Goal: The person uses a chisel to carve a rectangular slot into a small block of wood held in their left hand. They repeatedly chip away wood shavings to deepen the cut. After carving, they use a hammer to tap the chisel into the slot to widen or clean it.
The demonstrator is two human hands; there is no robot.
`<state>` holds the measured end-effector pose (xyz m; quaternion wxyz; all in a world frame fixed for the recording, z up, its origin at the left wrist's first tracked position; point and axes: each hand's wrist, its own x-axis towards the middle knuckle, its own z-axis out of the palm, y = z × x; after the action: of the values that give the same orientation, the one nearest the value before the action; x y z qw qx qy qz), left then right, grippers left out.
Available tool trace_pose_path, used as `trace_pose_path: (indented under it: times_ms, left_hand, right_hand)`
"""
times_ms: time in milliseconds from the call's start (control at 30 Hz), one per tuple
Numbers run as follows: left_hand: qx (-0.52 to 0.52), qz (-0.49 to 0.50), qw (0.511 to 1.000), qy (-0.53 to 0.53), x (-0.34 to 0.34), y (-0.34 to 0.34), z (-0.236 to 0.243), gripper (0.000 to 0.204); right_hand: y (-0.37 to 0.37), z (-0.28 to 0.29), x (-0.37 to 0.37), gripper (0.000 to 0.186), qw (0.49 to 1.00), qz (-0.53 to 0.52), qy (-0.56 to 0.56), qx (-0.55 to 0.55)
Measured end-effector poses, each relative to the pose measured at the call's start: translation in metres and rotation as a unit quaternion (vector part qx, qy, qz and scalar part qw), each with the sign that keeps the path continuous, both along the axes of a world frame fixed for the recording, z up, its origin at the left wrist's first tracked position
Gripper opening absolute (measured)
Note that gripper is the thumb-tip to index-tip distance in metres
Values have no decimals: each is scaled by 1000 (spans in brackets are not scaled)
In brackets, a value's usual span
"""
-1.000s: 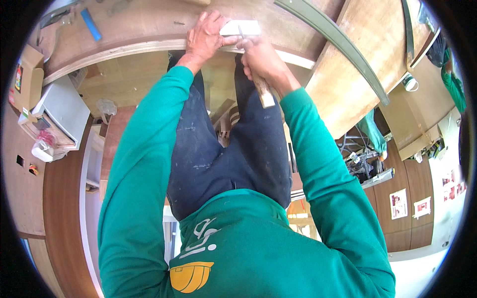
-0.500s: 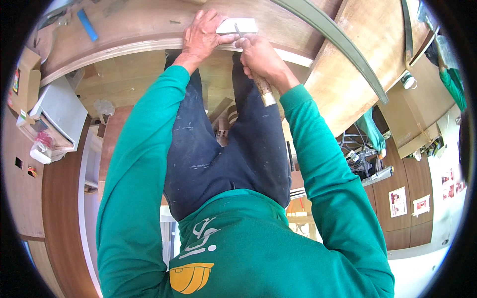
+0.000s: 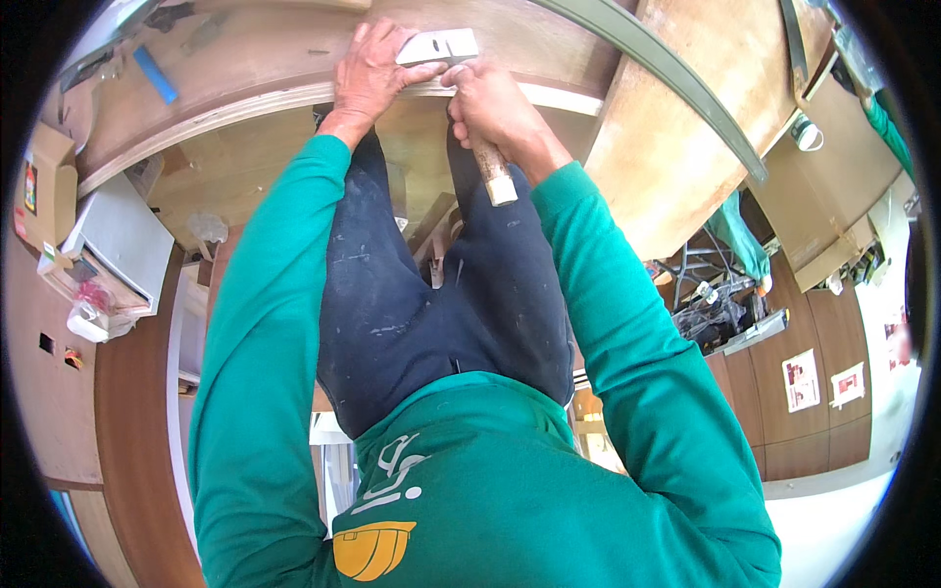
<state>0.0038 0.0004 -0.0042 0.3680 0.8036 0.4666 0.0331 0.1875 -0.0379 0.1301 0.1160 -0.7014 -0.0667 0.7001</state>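
My left hand holds a white block against the plywood board near its front edge, fingers bent at the block's left end. My right hand is shut round the wooden handle of a tool, which has a pale end cap pointing toward me. The tool's narrow dark metal tip meets the block beside my left thumb; what kind of tool it is I cannot tell. A small dark mark shows on the block's face.
A long curved olive-green strip crosses the plywood panel at right. A blue piece lies at upper left, above a white cabinet and cardboard box. Tangled equipment lies at right. Another person's green sleeve shows at far right.
Both my hands, the white block and the tool have shifted a little left and slightly up in view. My grips look the same. The other person's sleeve is less visible.
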Motion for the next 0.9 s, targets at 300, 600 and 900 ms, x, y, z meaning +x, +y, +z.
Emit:
trace_pose_path:
  times_ms: [300, 600, 900]
  left_hand:
    - [4, -35, 999, 5, 1, 2, 0, 57]
    - [-4, -57, 997, 43, 5, 5, 9, 54]
    - [23, -65, 997, 33, -1, 4, 2, 57]
  right_hand:
    - [-13, -14, 16, 34, 997, -51, 54, -4]
    - [-27, -17, 22, 36, 990, -87, 110, 34]
    - [-41, -75, 3, 34, 958, 199, -20, 205]
